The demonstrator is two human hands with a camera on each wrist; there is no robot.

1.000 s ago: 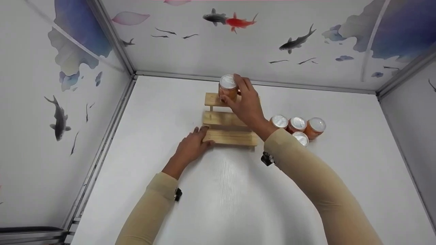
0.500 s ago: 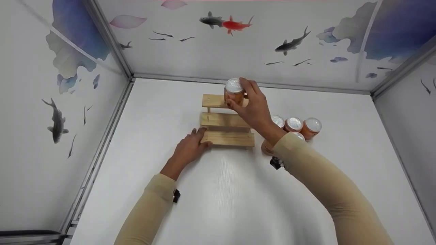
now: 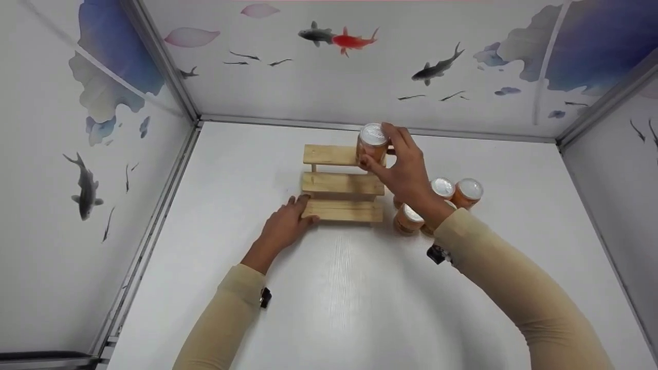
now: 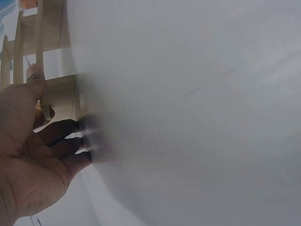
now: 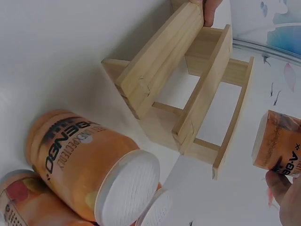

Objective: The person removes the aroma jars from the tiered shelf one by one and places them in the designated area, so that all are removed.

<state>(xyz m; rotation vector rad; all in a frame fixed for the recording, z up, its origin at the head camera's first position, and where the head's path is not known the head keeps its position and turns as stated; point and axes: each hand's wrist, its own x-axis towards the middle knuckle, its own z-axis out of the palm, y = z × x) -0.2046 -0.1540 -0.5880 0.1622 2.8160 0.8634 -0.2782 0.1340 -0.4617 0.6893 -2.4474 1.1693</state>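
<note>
My left hand (image 3: 282, 223) pinches the left end of the lowest step of a three-step wooden rack (image 3: 342, 210). In the left wrist view, its thumb and forefinger (image 4: 35, 75) grip the board's end, and the other fingers reach down near the tabletop. My right hand (image 3: 406, 167) holds an orange-labelled jar (image 3: 371, 151) with a silvery white lid, upright at the top step's right end. The right wrist view shows that jar (image 5: 277, 141) in the fingers, apart from the rack (image 5: 160, 56). The far side of my right hand's grip is hidden.
Several matching jars (image 3: 408, 221) stand together right of the rack, partly covered by my right forearm. The white table (image 3: 329, 308) meets metal-edged panels (image 3: 247, 87) with painted fish at the back and sides.
My right hand has carried the jar rightward along the top step, from near its left part to its right end. The left hand keeps its grip on the rack.
</note>
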